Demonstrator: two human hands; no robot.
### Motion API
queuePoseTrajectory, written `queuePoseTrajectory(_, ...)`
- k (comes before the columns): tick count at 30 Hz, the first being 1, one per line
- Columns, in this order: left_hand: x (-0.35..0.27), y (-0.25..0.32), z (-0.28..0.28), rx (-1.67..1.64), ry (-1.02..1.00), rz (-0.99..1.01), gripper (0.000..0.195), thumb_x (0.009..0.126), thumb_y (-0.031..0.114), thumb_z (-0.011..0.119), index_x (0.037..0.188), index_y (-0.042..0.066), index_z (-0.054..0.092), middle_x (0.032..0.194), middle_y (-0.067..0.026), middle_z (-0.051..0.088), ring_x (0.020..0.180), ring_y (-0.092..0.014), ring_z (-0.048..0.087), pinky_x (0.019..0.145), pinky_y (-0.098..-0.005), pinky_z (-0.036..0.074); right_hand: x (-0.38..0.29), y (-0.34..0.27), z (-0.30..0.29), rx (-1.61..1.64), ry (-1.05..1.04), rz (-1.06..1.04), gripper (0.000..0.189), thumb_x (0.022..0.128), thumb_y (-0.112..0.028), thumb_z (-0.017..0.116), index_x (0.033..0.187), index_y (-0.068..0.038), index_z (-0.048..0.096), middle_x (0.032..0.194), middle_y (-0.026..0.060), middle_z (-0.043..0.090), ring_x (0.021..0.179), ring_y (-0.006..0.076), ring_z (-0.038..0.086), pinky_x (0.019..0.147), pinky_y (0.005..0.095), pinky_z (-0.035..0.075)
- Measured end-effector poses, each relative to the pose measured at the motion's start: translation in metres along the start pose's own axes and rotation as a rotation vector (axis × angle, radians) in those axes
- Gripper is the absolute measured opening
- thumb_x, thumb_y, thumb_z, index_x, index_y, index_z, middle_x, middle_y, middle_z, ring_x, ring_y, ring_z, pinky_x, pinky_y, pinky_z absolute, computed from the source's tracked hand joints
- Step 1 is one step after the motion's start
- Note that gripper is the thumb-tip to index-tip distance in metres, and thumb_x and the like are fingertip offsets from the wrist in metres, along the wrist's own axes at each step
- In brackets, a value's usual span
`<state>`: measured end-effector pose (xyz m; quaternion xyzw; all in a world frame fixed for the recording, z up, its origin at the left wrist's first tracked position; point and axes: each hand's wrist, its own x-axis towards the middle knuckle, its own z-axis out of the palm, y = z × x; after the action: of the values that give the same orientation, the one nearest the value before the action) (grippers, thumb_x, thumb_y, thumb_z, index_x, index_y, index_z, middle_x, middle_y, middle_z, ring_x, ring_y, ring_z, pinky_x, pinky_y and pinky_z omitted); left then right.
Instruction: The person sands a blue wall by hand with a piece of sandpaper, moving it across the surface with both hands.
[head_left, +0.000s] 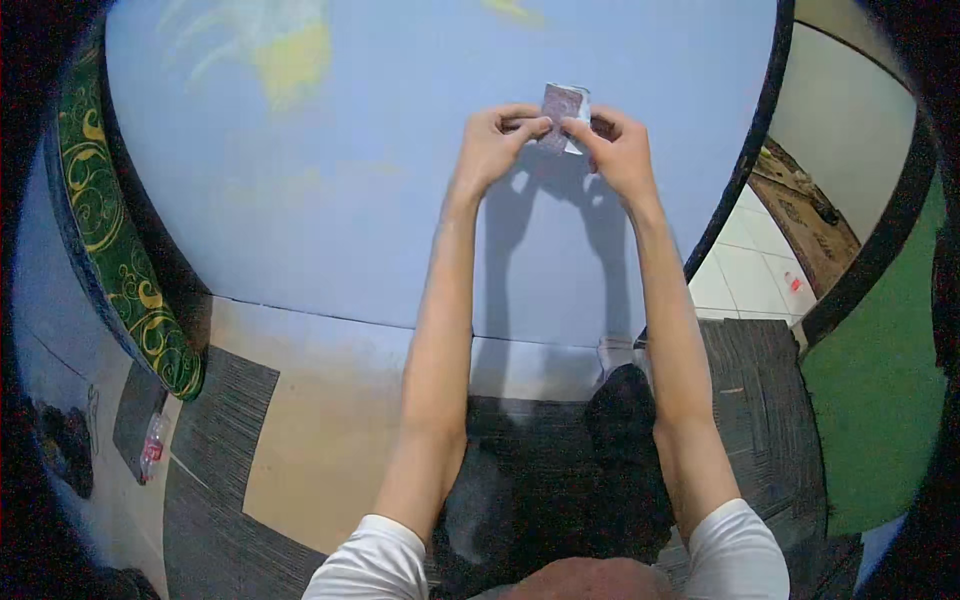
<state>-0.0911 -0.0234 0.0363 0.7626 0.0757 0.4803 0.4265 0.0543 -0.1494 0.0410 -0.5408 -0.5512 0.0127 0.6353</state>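
Both my arms reach forward, and between my hands is a small flat packet or card with a dark purplish face and a whitish edge on its right. My left hand pinches its left side, the thumb lying on the front. On the right side, my right hand holds it with the thumb across the front and the fingers behind. What the fingers touch at the back is hidden. A pale blue wall with yellow patches stands behind, bearing the shadows of my arms.
A green cushion-like strip with gold scrolls runs along the left. Beyond it a plastic bottle lies on the floor. Dark carpet tiles cover parts of the floor. At the right are a doorway with white tiles and a green surface.
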Motion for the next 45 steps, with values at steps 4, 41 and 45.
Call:
queuePoseTrajectory(4,0.003,0.002,-0.001,-0.013,-0.047,0.037,0.024,0.092,0.016,0.073,0.109,0.000,0.075,0.094,-0.0085,0.076,0.088,-0.014,0.069,0.082,-0.0289,0.053,0.001,0.004,0.001,-0.057,0.064,-0.093,0.028,0.088,-0.025,0.078,0.102,0.000,0.077,0.079,0.0020,0.071,0.066,0.0065,0.058,0.057,0.0245,0.046)
queuePoseTrajectory(41,-0.012,0.024,-0.012,-0.055,0.028,0.059,0.020,0.086,0.020,0.081,0.098,0.005,0.079,0.091,-0.0050,0.075,0.083,-0.012,0.066,0.078,-0.0279,0.051,0.000,-0.019,-0.005,-0.012,-0.060,-0.071,0.028,0.090,-0.024,0.076,0.105,0.000,0.075,0.088,0.0048,0.073,0.067,0.0073,0.059,0.052,0.0249,0.047)
queuePoseTrajectory(45,-0.012,0.015,-0.011,-0.101,0.155,0.058,0.020,0.087,0.015,0.079,0.102,0.002,0.077,0.093,-0.0086,0.076,0.089,-0.014,0.069,0.084,-0.0297,0.054,-0.010,-0.025,-0.006,0.064,0.077,-0.075,0.026,0.089,-0.023,0.076,0.103,-0.001,0.075,0.086,0.0034,0.072,0.069,0.0068,0.060,0.053,0.0232,0.047)
